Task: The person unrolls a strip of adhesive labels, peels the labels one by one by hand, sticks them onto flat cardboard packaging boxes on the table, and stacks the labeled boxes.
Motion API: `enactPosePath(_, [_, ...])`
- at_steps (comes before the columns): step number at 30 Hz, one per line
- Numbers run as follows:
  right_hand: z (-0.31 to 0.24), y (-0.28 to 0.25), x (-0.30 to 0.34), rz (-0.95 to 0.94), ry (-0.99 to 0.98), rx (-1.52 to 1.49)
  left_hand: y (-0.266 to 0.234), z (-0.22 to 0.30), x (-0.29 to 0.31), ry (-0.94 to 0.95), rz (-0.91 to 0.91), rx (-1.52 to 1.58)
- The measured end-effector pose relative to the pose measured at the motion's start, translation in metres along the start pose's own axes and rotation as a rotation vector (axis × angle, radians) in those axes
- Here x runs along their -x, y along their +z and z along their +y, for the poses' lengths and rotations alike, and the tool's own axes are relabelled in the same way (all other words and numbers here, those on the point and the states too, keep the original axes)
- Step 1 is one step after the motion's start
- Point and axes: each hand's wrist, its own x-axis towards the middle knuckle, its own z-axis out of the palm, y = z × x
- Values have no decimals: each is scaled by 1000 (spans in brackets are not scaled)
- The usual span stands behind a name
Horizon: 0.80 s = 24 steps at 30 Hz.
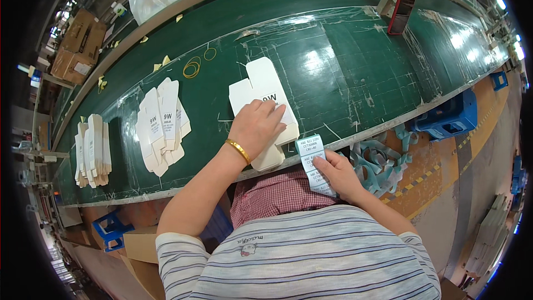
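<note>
A stack of flat, folded white cartons (262, 78) lies before me on the green table, its lower end at the table's front edge. My left hand (260, 125), a gold bracelet at its wrist, rests on the top carton with fingers laid out over the printed face. Whether a label is under those fingers is hidden. Just past the table edge, my right hand (337, 173) pinches a strip of printed pale-blue labels (310, 147) between thumb and fingers. Left of the stack, more white cartons (161, 111) lie fanned out and overlapping.
Another bundle of cartons (93, 150) sits at the far left. Yellow rubber bands (191, 68) lie behind the fan. A red-edged phone (401, 15) leans on a post at the back right. Crumpled pale-blue backing strips (383, 158) hang below the table edge beside a blue stool (452, 114).
</note>
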Motion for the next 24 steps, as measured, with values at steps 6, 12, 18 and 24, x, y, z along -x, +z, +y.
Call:
enactPosePath(6, [2,6,-3,-4,9,48,3,12,6,170,-141,-169])
enactPosePath(12, [-9,9,-3,27,32,49,-93,-32,24,210,115,-146])
enactPosePath(18, [-19,15,-10,-58,-132,197,-147,-89,120,-186,15,-471])
enactPosePath(24, [-25,13,-12,-56,-422,535,-88,1,94,-484,137,440])
